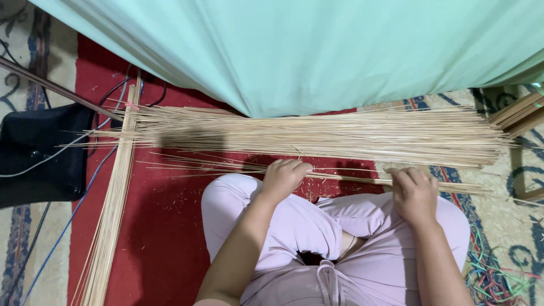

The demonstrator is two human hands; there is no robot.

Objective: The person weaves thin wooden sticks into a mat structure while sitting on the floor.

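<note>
A wide pile of thin pale bamboo sticks (317, 136) lies crosswise on the red mat (158, 226) in front of my crossed legs. My left hand (281, 177) is curled shut on a small bunch of sticks (351, 178) just beyond my left knee. Farther right, my right hand (415, 191) grips the same small bunch, which runs on past it toward the right. Loose single sticks trail off to the left of my left hand.
A second bundle of sticks (113, 198) lies lengthwise along the mat's left edge. A mint-green cloth (294, 51) hangs across the top. A black bag (39, 153) and cables lie at left. Coloured bands (493, 277) are heaped at bottom right, wooden slats (518, 113) at upper right.
</note>
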